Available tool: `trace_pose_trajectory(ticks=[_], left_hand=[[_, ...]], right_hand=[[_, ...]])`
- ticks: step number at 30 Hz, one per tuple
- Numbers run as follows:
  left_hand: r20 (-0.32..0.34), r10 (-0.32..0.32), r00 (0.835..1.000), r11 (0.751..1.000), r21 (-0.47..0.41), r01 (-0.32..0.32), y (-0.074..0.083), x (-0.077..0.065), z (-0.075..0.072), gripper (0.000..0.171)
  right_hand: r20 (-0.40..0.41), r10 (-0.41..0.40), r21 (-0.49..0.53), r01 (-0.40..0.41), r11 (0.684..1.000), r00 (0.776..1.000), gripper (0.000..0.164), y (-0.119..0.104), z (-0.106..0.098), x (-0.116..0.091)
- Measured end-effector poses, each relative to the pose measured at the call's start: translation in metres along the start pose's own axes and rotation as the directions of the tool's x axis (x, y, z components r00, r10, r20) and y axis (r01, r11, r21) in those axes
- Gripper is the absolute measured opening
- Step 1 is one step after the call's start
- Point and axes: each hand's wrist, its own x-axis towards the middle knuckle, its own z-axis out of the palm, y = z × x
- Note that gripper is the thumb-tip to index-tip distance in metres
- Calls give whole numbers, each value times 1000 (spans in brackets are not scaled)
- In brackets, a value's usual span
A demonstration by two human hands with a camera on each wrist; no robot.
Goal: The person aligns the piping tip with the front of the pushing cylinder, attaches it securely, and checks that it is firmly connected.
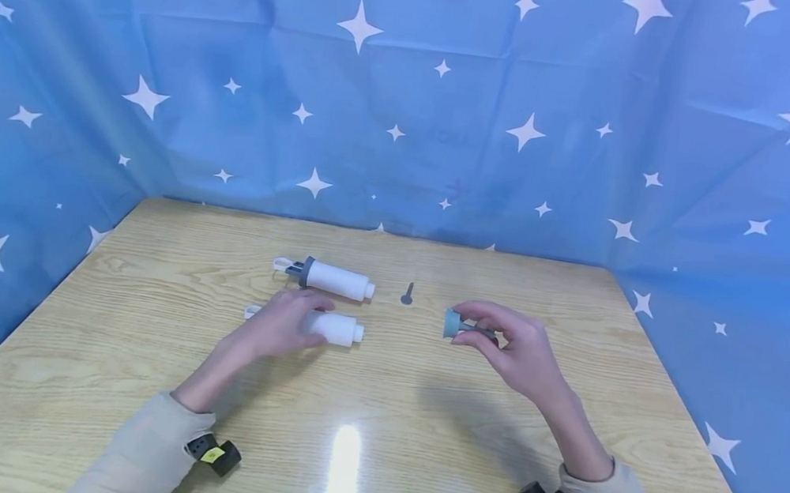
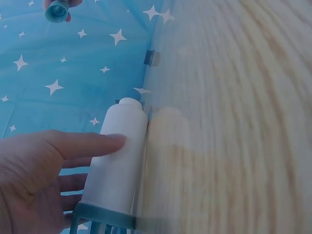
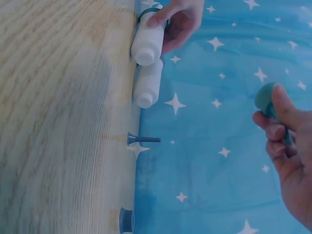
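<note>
- This place is looking like a curtained-off recording booth, set up around one table (image 1: 107,346).
- Blue cloth (image 1: 446,164), printed with white four-pointed stars, is hanging behind the table and along both its sides — walling it in.
- The tabletop is showing pale wood grain and is catching a bright streak of light (image 1: 343,476) near the front.
- A person (image 1: 139,452) in pale sleeves is wearing small black cameras (image 1: 226,459), one at each wrist.
- The cloth is hiding the surroundings — home, office or lab, the views are leaving that uncertain.
</note>
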Motion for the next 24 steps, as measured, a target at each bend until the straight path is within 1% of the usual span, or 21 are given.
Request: trace_pose_trajectory(ticks=[5,8,10,17,24], left_hand=[[44,-54,998,998,21,54,-2,-1,2,51],[53,-61,997,998,34,59,-2,-2,3,50],[48,-46,998,998,32,44,-3,-2,3,49],[27,13,1000,1000,-22,-12,1,0,2,52],[-44,81,996,997,-14,-81,13,-2,-3,51]], right_hand=[[10,26,-12,-26,1000,1000,46,0,-1,0],[17,41,-15,-41,999,999,46,1,-1,0],[17,47,-21,-46,999,999,46,1,-1,-1],[15,59,-31,-59,998,998,44,1,-2,-1],[31,59,-25,-58,998,998,43,1,0,-1]])
